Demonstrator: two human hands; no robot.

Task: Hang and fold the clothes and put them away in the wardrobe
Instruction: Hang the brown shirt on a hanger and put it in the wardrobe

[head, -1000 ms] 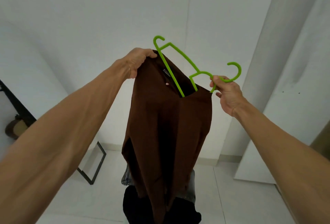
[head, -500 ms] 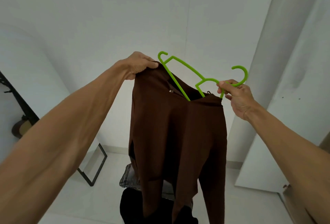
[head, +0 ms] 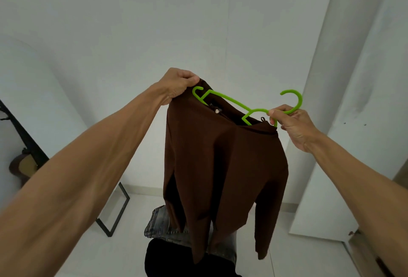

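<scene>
Though limp, brown top [head: 223, 166] tight in left fingers [head: 189, 77], green hanger [head: 229, 99] in right fingers [head: 278, 110].

Even, diffuse indoor light; pale walls [head: 110, 34] evenly bright, with soft, faint shadows and no glare. Wide-angle lens bends straight lines toward the edges. Focus sharp throughout.

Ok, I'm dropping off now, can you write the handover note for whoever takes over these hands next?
Left hand grips the brown top at one shoulder, holding it up.
Right hand pinches the green hanger just under its hook.
Done: the hanger arm nearest the right hand is inside the neck opening; the other end pokes out by the left hand.
Left: seat that shoulder, then hang the top. Grey jeans and a black garment wait below.
</scene>
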